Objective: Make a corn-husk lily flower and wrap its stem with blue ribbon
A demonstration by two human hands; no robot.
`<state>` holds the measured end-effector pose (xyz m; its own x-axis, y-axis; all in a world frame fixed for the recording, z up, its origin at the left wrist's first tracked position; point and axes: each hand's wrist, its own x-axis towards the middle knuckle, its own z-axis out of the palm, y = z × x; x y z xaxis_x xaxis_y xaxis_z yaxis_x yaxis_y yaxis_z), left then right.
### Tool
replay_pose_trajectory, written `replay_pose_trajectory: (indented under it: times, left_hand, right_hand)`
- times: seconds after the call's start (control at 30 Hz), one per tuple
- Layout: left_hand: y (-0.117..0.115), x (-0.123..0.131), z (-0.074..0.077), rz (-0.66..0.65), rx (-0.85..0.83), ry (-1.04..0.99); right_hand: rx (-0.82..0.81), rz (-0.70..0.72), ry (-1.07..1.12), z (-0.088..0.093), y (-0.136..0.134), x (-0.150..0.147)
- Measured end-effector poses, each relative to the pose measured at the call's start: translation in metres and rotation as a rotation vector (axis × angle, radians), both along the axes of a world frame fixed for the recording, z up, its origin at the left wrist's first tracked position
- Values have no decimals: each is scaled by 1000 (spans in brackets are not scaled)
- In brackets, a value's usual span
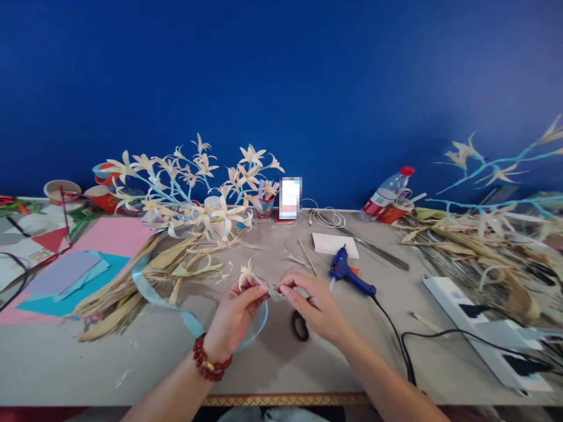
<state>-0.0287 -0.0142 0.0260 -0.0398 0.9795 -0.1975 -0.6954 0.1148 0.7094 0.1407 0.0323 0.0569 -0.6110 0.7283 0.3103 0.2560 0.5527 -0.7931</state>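
My left hand point(241, 305) pinches a small pale flower point(247, 273), seemingly made of dried corn husk, by its thin light-blue stem point(269, 291). At the stem's free end, the thumb and fingertips of my right hand point(312, 302) are closed together. A light-blue ribbon point(152, 291) runs from the left toward my left wrist, and a narrow blue strip point(263, 328) curves below the left fingers. Directly under my right hand shows a black loop handle point(300, 326), probably of scissors; the rest is hidden, and I cannot tell whether the hand touches it.
Branches of finished husk flowers point(226, 214) stand at the back left, above dried husks point(145, 281) and coloured paper point(70, 281). A blue glue gun point(347, 272) lies right of my hands, its cord leading toward a white power strip point(466, 319). Behind stands a bottle point(387, 193).
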Motion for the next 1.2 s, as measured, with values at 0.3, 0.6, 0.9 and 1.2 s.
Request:
replay_pose_trajectory:
  times: [0.3, 0.6, 0.9, 1.2]
  left_hand:
    - [1, 1, 1, 5, 16, 55]
    - [1, 1, 4, 8, 30, 140]
    - [1, 1, 5, 46, 5, 118]
    - [-2, 2, 6, 63, 19, 103]
  right_hand:
    - [-309, 34, 35, -10, 3, -3]
    - [-651, 164, 287, -25, 6, -3]
    - [-169, 191, 198, -24, 8, -3]
    - [58, 101, 198, -27, 3, -9]
